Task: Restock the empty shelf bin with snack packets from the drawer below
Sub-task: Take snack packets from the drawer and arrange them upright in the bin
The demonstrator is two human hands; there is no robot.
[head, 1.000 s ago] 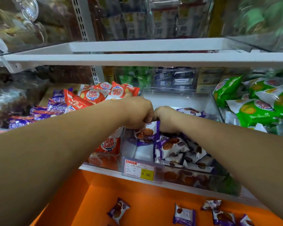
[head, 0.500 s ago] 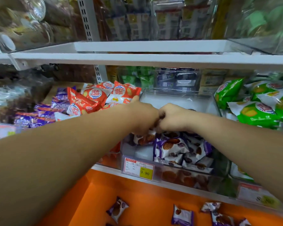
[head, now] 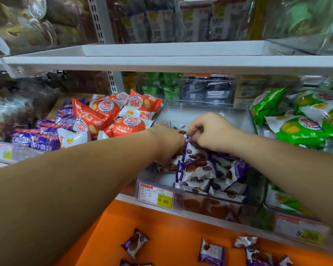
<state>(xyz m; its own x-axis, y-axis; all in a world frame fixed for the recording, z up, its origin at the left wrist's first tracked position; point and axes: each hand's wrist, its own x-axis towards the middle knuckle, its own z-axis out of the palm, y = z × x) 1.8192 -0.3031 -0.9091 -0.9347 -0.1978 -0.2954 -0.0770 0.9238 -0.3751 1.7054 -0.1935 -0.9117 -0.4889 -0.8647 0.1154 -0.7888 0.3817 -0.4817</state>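
The clear shelf bin (head: 225,117) in the middle of the shelf holds a pile of purple-and-white snack packets (head: 198,169) in its front half. Both my hands are inside it, close together above the pile. My left hand (head: 167,144) has its back towards me, and its fingers curl down round a packet at the pile's left side. My right hand (head: 213,131) pinches the edge of another packet between thumb and curled fingers. Below the shelf, the orange drawer (head: 171,227) has several loose packets (head: 211,252) of the same kind.
Red-and-white packets (head: 123,116) fill the bin to the left, green ones (head: 299,123) the bin to the right. A white shelf board (head: 161,63) runs just above my hands. A price tag (head: 156,195) hangs on the bin's front.
Both hands have moved a little deeper towards the back of the bin, still close together. More packets show in the pile in front of them.
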